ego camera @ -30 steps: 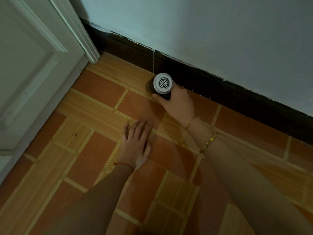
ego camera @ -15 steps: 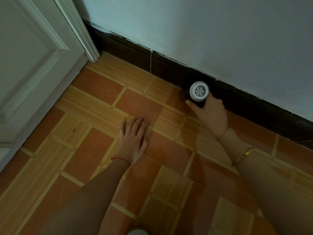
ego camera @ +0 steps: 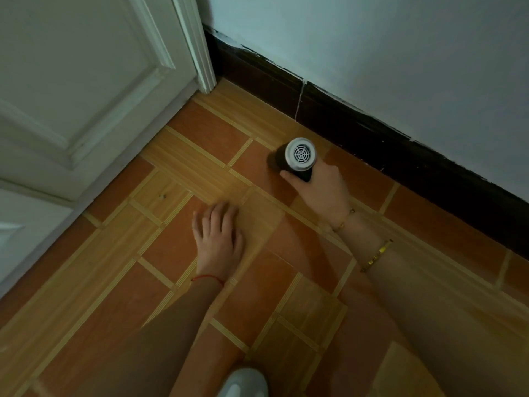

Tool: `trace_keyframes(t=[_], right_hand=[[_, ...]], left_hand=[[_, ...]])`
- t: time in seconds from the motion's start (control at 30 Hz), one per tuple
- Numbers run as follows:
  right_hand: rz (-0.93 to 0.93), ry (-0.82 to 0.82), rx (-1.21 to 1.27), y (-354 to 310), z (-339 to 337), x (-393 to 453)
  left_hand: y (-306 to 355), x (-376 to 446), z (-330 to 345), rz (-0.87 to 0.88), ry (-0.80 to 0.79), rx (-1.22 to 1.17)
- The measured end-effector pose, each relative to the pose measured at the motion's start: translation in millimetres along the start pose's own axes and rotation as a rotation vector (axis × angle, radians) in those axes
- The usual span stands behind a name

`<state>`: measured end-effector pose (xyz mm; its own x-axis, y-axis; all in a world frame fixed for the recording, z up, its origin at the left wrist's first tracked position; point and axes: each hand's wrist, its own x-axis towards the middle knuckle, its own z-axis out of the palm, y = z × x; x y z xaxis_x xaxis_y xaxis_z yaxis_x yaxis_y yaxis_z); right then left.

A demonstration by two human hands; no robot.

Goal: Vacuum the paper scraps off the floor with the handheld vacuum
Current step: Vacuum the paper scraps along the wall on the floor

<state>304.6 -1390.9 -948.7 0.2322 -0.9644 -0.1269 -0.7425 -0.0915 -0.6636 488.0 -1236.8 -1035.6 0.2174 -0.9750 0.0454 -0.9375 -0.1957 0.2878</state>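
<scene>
My right hand point(ego camera: 322, 186) grips the handheld vacuum point(ego camera: 297, 157), a black cylinder with a round white grille facing up at me. Its nozzle end points down at an orange floor tile close to the dark skirting board. My left hand point(ego camera: 219, 236) lies flat on the tiled floor point(ego camera: 200, 138) nearer to me, fingers spread, holding nothing. A tiny pale speck point(ego camera: 163, 196) lies on a wood-pattern tile left of my left hand. No other paper scraps show; the spot under the vacuum is hidden.
A white panelled door point(ego camera: 80, 81) and its frame point(ego camera: 200, 53) fill the upper left. A dark skirting board point(ego camera: 372, 138) runs along the pale wall point(ego camera: 400, 53) from the door frame to the right. A white shoe tip point(ego camera: 243, 382) shows at the bottom edge.
The vacuum swept right along the skirting board, then back left onto an orange tile. The view shifted, showing more of the door. My left hand stayed flat on the floor.
</scene>
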Motion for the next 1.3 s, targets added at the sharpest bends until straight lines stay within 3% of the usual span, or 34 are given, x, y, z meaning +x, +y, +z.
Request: trace_keyframes(t=[0.13,0.37,0.57,0.77,1.07,1.3], right_hand=[[-0.013,0.045,0.001,-17.6,12.7,11.6],[-0.156,-0.169,0.050,-36.7,37.8,26.6],[-0.133,0.026,0.091,-47.2,42.3,58.7],[-0.114,0.027,0.086,-66.4,52.1,95.8],[-0.381,-0.314,-0.022,-109.4,88.9,98.2],[-0.259,-0.086,-0.049,-99.3,80.4,106.5]], left_hand=[[-20.5,-7.8,-2.7,-0.101,0.013,0.009],[-21.0,-7.3,-2.2,-0.101,0.036,-0.005],[-20.5,-6.4,-3.3,-0.093,0.052,0.012],[-20.8,-5.1,-2.6,-0.092,0.061,0.028],[-21.1,-4.6,-3.2,-0.098,0.047,0.027],[-21.8,-4.3,-3.4,-0.095,0.037,0.023]])
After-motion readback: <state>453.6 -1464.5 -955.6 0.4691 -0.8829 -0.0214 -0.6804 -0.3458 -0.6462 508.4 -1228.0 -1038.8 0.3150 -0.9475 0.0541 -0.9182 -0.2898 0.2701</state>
